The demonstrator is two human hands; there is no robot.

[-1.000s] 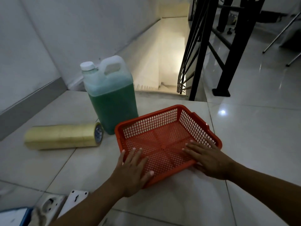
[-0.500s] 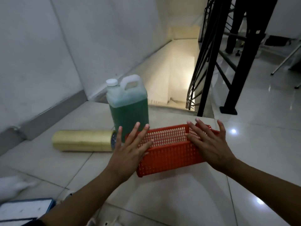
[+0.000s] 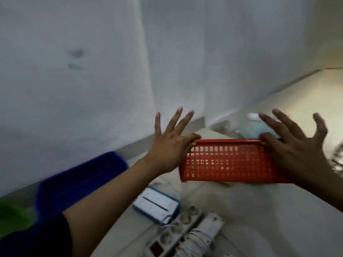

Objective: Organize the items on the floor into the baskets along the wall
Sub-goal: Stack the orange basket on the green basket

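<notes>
An orange mesh basket (image 3: 228,161) hangs above the floor, held level between both palms. My left hand (image 3: 171,145) presses its left end with the thumb on the rim and the fingers spread upward. My right hand (image 3: 295,145) clamps the right end the same way. A blue basket (image 3: 79,180) and a green one (image 3: 13,219) stand along the wall at the left. On the floor below lie a blue-edged white box (image 3: 156,204) and white power strips (image 3: 185,232) with coiled cord. The green jug's cap (image 3: 253,116) shows blurred behind the orange basket.
The white wall with a grey skirting (image 3: 133,151) runs along the left. Pale tiled floor (image 3: 259,210) spreads at the right. The picture is motion-blurred.
Both hands have lifted the orange basket off the floor and carried it left toward the wall. The view swung left, bringing in the blue and green baskets, the box and the power strips.
</notes>
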